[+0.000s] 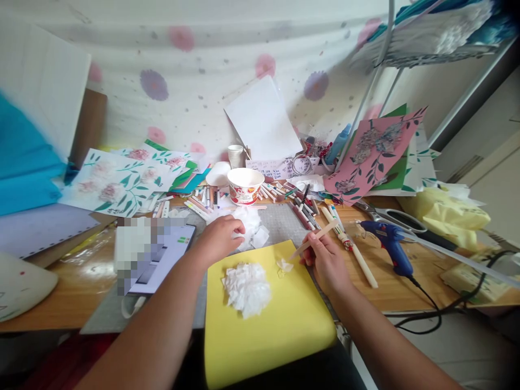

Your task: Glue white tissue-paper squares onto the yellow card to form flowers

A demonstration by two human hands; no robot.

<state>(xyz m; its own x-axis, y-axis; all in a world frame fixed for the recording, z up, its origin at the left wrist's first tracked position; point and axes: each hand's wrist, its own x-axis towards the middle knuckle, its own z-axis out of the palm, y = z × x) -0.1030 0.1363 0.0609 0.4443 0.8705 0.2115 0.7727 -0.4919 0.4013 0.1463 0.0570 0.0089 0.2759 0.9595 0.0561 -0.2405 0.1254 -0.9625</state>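
My right hand (327, 260) grips a flat wooden craft stick (325, 231), its lower end close to a small white tissue piece (285, 265) on yellow paper (276, 341). Around that piece the yellow sheet looks wet, perhaps with glue. A ruffled cluster of white tissue pieces (247, 290) sits left of it on the same sheet. My left hand (221, 238) reaches over a loose pile of white tissue pieces (257, 225). Its fingers are curled together; whether a piece is between them is hidden.
Behind the pile stands a red-and-white paper bowl (245, 187) among scattered markers (300, 216). A phone (168, 260) lies left. On the right are a blue glue gun (388, 244) with its cable, scissors (396, 218) and a yellow bag (447, 214). Flower pictures (117, 181) lean at the back.
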